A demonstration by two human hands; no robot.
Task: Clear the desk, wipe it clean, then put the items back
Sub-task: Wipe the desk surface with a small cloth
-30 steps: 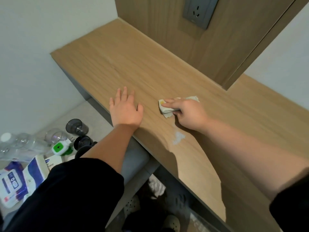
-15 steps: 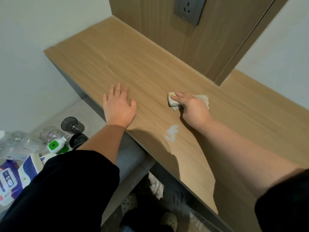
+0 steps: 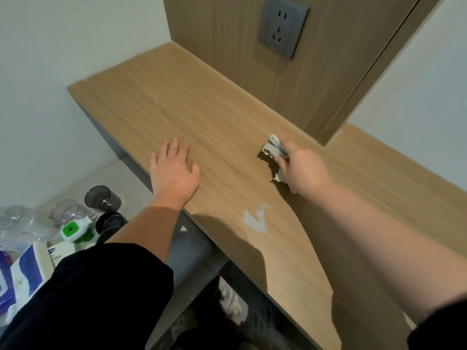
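Observation:
The wooden desk (image 3: 202, 117) runs from the far left corner to the near right and carries nothing but my hands. My right hand (image 3: 305, 170) grips a crumpled white wipe (image 3: 273, 147) and holds it against the desktop near the back panel. My left hand (image 3: 174, 170) rests flat on the desk close to its front edge, fingers straight. A pale whitish smear (image 3: 255, 218) shows on the wood between my two forearms, near the front edge.
On the lower surface at the left lie a dark cup (image 3: 101, 195), a clear glass (image 3: 67, 210), a green and white device (image 3: 74, 231), a clear bottle (image 3: 15, 223) and blue-and-white packets (image 3: 27, 269). A grey wall socket (image 3: 283, 29) sits on the wooden back panel.
My right hand has slid the wipe away from me, toward the back panel and to the right. My left hand has stayed flat near the front edge.

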